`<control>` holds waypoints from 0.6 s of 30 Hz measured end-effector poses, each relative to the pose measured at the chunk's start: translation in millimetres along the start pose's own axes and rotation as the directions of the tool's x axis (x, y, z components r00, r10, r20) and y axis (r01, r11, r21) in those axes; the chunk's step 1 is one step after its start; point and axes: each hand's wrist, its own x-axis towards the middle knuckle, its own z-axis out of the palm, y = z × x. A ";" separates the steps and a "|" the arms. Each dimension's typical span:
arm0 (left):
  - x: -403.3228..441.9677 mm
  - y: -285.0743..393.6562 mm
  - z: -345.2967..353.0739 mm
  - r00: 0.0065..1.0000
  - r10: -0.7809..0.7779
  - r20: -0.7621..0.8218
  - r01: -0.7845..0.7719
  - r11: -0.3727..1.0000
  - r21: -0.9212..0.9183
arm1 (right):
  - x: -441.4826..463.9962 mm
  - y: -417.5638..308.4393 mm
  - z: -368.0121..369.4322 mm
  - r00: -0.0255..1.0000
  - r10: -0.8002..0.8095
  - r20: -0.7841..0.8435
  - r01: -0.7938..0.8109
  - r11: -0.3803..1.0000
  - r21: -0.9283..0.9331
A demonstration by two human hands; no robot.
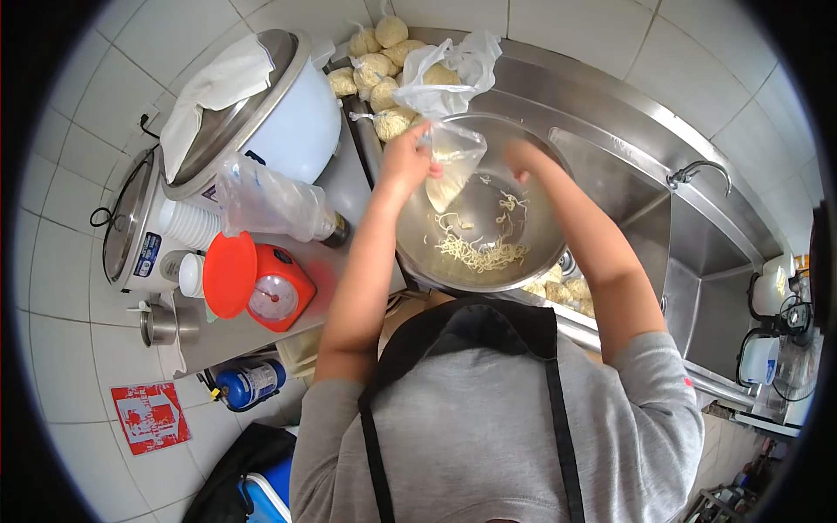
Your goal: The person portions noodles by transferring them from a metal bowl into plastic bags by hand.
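My left hand (408, 163) is closed on the top of a clear plastic bag (455, 157), whose lower part holds pale strands like noodles. The bag hangs over the left side of a large steel bowl (545, 240). Loose pale noodles (484, 251) lie in the bottom of the bowl, mostly toward its near side. My right hand (526, 159) is above the bowl's far right part, apart from the bag. It is blurred and its fingers point down, so whether they hold anything is unclear.
Behind the bowl are several tied bags of noodles (377, 74) and a crumpled white plastic bag (449, 74). More bags (558, 289) sit at its near right. Left stand a red scale (277, 292), plastic cups (270, 196) and a lidded pot (296, 118). A sink tap (702, 174) is right.
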 end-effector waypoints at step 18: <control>-12.7 -62.2 -9.8 0.979 -0.068 -0.193 0.005 0.951 -0.310 | -40.9 -24.1 48.8 0.851 -0.498 0.165 0.380 0.802 0.461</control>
